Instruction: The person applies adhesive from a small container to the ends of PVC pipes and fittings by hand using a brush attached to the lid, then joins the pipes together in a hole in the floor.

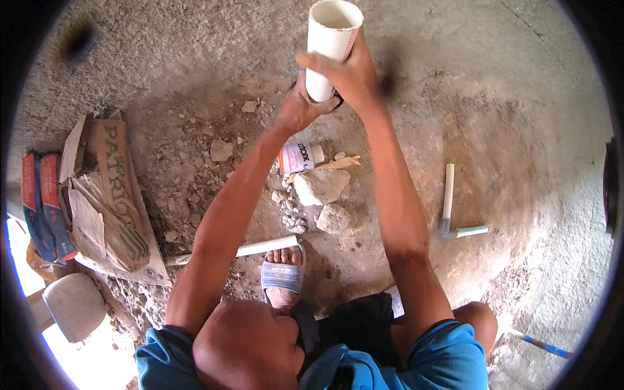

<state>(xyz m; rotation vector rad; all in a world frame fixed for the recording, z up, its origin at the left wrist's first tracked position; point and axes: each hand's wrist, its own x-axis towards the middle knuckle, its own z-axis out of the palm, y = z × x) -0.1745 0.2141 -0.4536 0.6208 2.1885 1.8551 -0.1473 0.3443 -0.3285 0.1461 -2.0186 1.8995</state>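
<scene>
A short, wide white plastic pipe [328, 40] is held up in front of me at the top of the view, its open upper end facing me. My left hand [303, 109] grips the pipe's lower end from below. My right hand [356, 73] is wrapped round its right side, with the thumb lying across the front. Something dark shows at the lower end between the hands; I cannot make it out. Below the hands, a small white and red can [296, 159] lies tipped over on the ground beside a splinter of wood [339, 164].
Pale stones [323, 186] and rubble lie between my arms. A thin white pipe [266, 246] rests by my sandalled foot [283, 276]. To the right lies a thin pipe with a grey elbow [446, 226]. Torn cardboard [107, 195] and red-blue packets [47, 205] stand at the left.
</scene>
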